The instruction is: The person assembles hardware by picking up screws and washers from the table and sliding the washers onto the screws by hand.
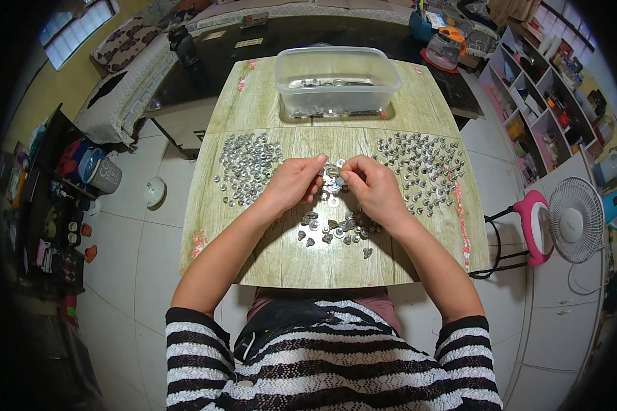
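Both hands meet over the middle of the wooden table point(281, 257): the left hand point(291, 183) and the right hand point(373, 188) have their fingers curled and pinched onto small metal washers point(332, 179) held between them, just above a loose scatter of small metal parts point(332, 229) on the near side. A pile of washers point(247, 164) lies to the left and a pile of bolts point(425, 168) to the right, each near but apart from the hands. On the far side stands a clear plastic tub point(337, 79) with metal pieces inside, with nothing between it and the hands.
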